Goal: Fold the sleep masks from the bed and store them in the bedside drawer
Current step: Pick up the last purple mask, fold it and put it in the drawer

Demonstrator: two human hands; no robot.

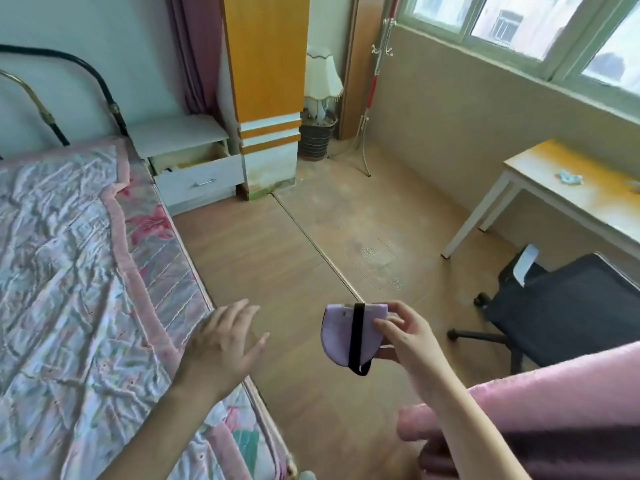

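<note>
My right hand point(408, 337) pinches a folded lilac sleep mask point(337, 336) by its right side, with the black strap wrapped down its middle, held over the floor. My left hand point(225, 344) hovers with fingers spread at the bed's edge, a little left of the mask and apart from it, holding nothing. The bed point(69, 254) with its pink floral cover fills the left. Far off at its head stands the white bedside cabinet point(180, 136), its drawer point(204, 176) pulled open. No other mask shows on the bed.
An orange and white pillar point(266, 98) rises right of the cabinet, with a lamp point(322, 84) behind. A desk point(571, 195) stands under the window and a black office chair point(561, 310) at right. Pink fabric point(554, 403) lies at the lower right. Wooden floor point(329, 230) stretches between.
</note>
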